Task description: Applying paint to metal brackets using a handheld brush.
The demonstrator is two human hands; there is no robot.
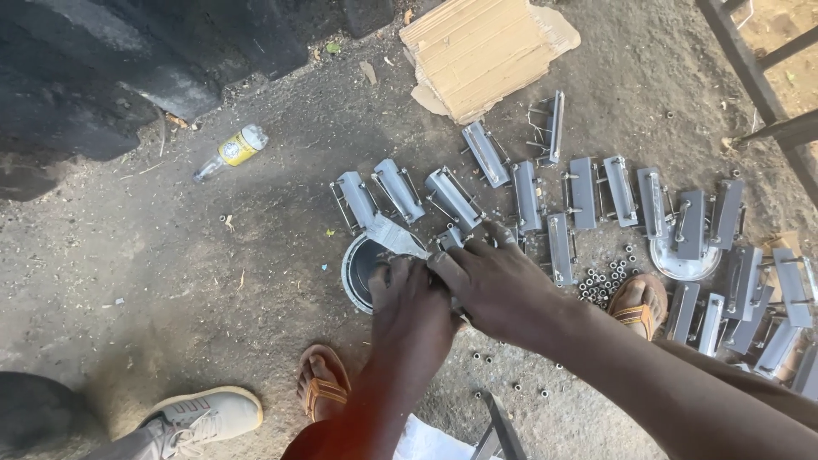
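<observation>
My left hand (411,313) and my right hand (494,285) meet over a grey metal clamp piece (399,237), and both grip it above a round metal bowl (358,271) on the ground. The piece's flat end sticks out up and left of my fingers. Just behind my hands, several more grey metal clamps (452,198) with threaded rods lie in a row on the dirt. My feet in brown sandals (321,385) rest below my hands and to the right.
A pile of small nuts (607,278) lies right of my right hand; more clamps (741,281) spread further right. Folded cardboard (481,51) and a plastic bottle (232,152) lie behind. Another person's pale shoe (204,415) is at bottom left. Metal frame legs (750,77) stand at top right.
</observation>
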